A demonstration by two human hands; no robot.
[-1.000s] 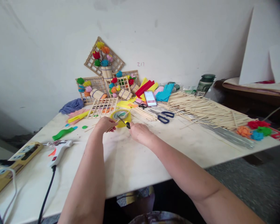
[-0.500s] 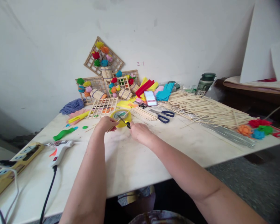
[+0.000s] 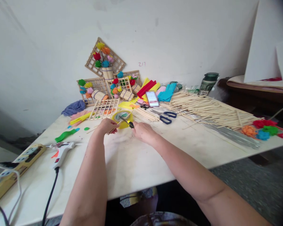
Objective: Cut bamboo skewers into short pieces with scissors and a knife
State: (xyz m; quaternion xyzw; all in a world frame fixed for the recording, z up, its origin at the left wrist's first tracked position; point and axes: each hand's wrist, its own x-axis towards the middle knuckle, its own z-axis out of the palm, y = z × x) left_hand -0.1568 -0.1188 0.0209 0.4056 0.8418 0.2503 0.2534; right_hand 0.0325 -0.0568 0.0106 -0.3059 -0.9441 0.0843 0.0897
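My left hand (image 3: pixel 108 126) pinches thin wooden sticks (image 3: pixel 111 130) above the middle of the table. Close on its right, my right hand (image 3: pixel 142 131) is closed around the dark and yellow handle of a knife (image 3: pixel 130 124). The knife's blade points up and left, near the upper end of the sticks; whether it touches them I cannot tell. Just behind both hands lies a roll of tape (image 3: pixel 122 116) on yellow material. A bundle of sticks (image 3: pixel 145 114) is on the table to the right of the roll.
Blue-handled scissors (image 3: pixel 165 116) and a wide heap of sticks (image 3: pixel 202 108) lie to the right. A glue gun (image 3: pixel 62 154) and a power strip (image 3: pixel 25 163) are at the left. Stick lattices with paper flowers (image 3: pixel 105 56) stand against the wall.
The view has shifted slightly. The sticks in my left hand are tilted a little differently, and the knife has moved slightly to the right.
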